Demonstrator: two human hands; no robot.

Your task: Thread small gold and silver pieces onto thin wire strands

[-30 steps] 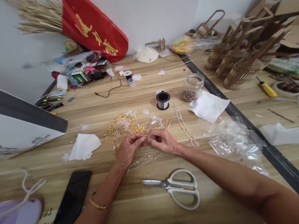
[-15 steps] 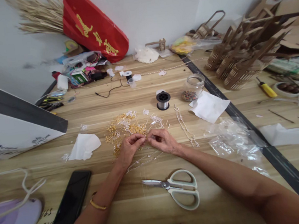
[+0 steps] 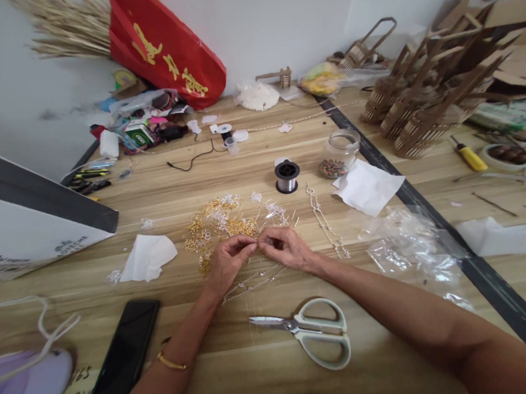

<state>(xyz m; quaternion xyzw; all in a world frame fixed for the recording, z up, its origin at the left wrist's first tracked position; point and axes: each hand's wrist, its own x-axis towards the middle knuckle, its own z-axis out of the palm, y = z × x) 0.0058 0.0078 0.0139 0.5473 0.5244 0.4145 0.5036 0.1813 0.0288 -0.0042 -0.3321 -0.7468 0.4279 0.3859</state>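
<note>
My left hand (image 3: 230,257) and my right hand (image 3: 283,248) meet fingertip to fingertip at mid-table, each closed in a pinch. Whatever sits between the fingertips is too small to make out. A thin beaded chain (image 3: 253,284) lies in loops just below both hands. Gold and silver jewelry findings (image 3: 218,220) are heaped right behind the fingers. To the right of my right hand, a second chain (image 3: 323,222) is laid out lengthwise. White-handled scissors (image 3: 322,332) rest nearer to me, blades pointing left.
A spool of clear line (image 3: 287,177) and a glass jar of beads (image 3: 340,151) stand behind. A black phone (image 3: 123,362) lies at left, crumpled plastic bags (image 3: 413,244) at right. Small woven baskets (image 3: 424,117) crowd the far right; a red bag (image 3: 167,50) leans on the wall.
Both hands stay in nearly the same place, fingertips still pinched together. Nothing else has visibly moved.
</note>
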